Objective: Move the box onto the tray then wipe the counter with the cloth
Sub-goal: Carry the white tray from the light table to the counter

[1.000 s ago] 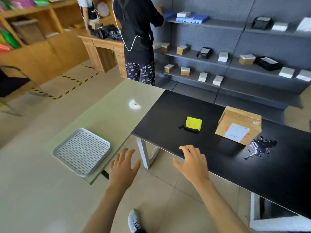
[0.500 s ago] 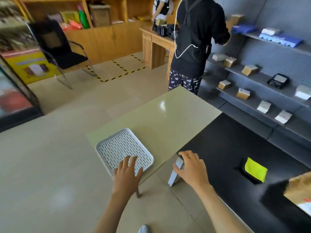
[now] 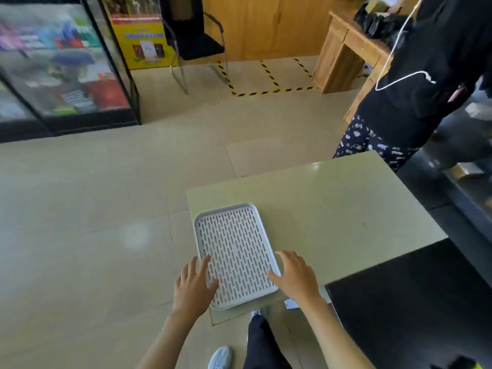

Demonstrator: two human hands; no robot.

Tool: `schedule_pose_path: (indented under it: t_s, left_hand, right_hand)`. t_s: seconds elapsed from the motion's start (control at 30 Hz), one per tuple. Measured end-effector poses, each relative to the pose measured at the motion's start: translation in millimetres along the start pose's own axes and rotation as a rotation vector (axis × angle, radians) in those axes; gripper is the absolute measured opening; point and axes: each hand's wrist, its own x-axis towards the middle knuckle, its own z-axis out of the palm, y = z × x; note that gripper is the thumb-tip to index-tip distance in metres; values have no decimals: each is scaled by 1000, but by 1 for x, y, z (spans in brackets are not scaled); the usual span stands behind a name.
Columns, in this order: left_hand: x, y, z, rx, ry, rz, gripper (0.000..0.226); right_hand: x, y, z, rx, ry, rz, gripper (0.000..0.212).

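Note:
A grey perforated tray [image 3: 234, 249] lies near the front left corner of a pale green table [image 3: 332, 209]. My left hand [image 3: 193, 286] hovers over the tray's near left edge, fingers spread and holding nothing. My right hand [image 3: 295, 275] hovers at the tray's near right edge, fingers loosely spread, also holding nothing. Part of the black counter [image 3: 412, 302] shows at the lower right. The box is out of view. A yellow sliver at the bottom right corner may be the cloth [image 3: 478, 366].
A person in black [image 3: 426, 75] stands at the table's far right corner. Behind are a wooden desk [image 3: 343, 57], a black chair [image 3: 197, 43] and a glass display cabinet [image 3: 61, 62]. My leg and shoe [image 3: 221, 356] are below the tray.
My view has swung left, away from the black counter with the box and cloth, toward the tray. Both hands have come to the tray's near edges.

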Motion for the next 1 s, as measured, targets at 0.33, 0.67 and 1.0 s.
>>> schedule_pose_path:
  t_s: [0.33,0.67,1.0]
  left_hand:
    - [47,-2,11,-171,-244,-279,77]
    - [58,12,40,-452,-325,-377,66]
    - [48,33,41,-894,-103,-539,46]
  right_hand:
    - [87,10,27,265,-410,5,64]
    - [98,28,64,461,-496,85,46]
    - [87,30,59,762,-444,168,28]
